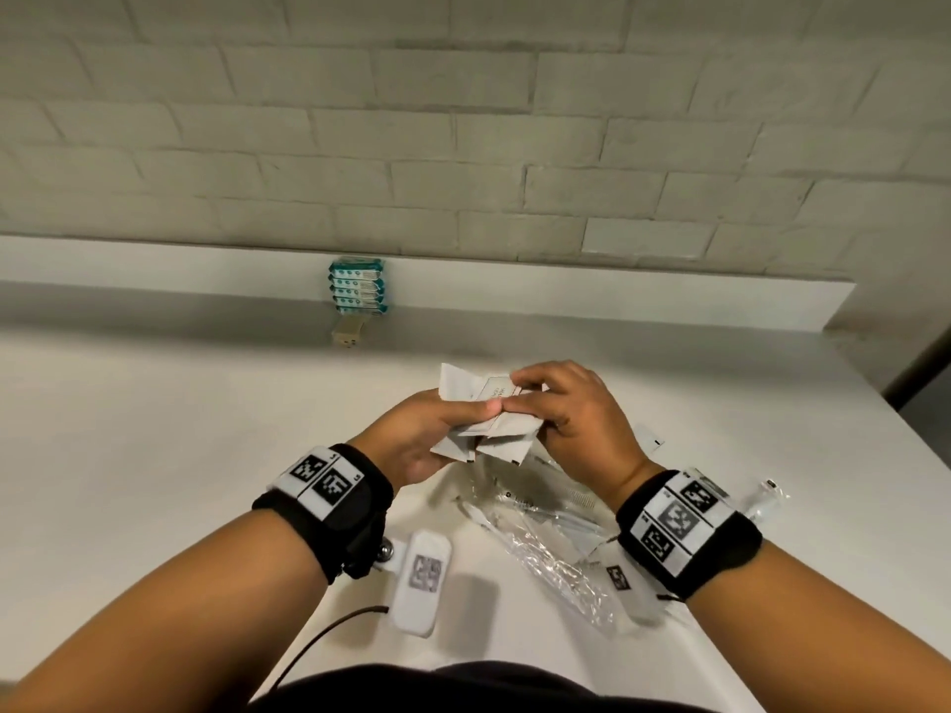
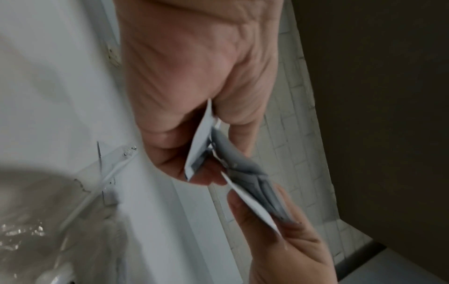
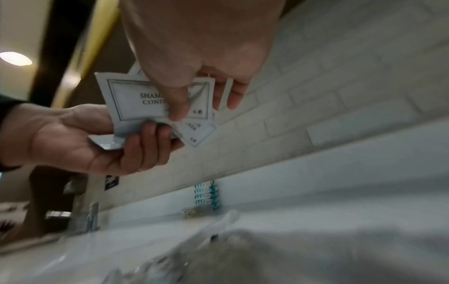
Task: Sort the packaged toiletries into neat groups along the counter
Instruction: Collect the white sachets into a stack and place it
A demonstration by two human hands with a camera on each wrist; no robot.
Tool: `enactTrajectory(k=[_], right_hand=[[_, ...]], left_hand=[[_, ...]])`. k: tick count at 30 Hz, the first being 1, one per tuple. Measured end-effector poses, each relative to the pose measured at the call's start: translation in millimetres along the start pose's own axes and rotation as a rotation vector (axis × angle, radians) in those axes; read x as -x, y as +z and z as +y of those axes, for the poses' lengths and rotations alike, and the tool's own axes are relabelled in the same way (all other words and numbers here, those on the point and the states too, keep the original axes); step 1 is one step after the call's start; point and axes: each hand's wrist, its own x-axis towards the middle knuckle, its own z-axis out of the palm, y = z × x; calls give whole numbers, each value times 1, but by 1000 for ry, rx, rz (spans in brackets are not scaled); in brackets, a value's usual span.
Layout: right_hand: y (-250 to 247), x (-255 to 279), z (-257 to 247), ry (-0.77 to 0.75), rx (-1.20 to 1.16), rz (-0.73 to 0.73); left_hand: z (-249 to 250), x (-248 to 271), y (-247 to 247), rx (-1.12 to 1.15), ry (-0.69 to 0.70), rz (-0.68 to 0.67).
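Sorting about half done: teal packs (image 1: 358, 292) stacked by the wall.
I hold white sachets (image 1: 489, 419) in both grips, left hand (image 1: 422, 440), right hand (image 1: 576, 409); clear-wrapped items (image 1: 540, 527) lie loose on the worktop (image 1: 154, 429).

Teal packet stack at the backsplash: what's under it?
In the head view the teal packet stack sits on a small tan box on the counter. The box's top is covered; its contents cannot be seen.
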Motion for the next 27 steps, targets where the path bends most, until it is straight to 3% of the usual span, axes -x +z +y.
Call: enactTrajectory(k=[2,4,8,11,13,16,18,21,25,27], right_hand=[[3,8,3,90,-71,29],[3,14,3,280,-235,54],[-12,18,5,800,-870,-29],[-16,18,11,1027,-1320,-53],[-20,11,11,1094,-1491,-50],[-27,-10,10,1089,-1523,-56],[-25,-24,8,1117,-1499,-44],[-10,-29,-7,1177,-1467,-95],[9,-17,-20,1248,-1419,-119],[10,-13,-16,1267,-1404,-80]], left_hand=[[-1,-2,1,-24,33,84],[-1,-2,-3,-23,82,178],[-1,-2,-11,-59,152,207],[-1,-2,-10,-180,188,242],[2,-1,-10,-401,186,235],[5,-3,-10,-618,169,241],[5,-4,-3,-475,222,244],[1,-6,10,-237,282,125],[-4,3,12,-205,170,-21],[-6,5,4,-219,95,18]])
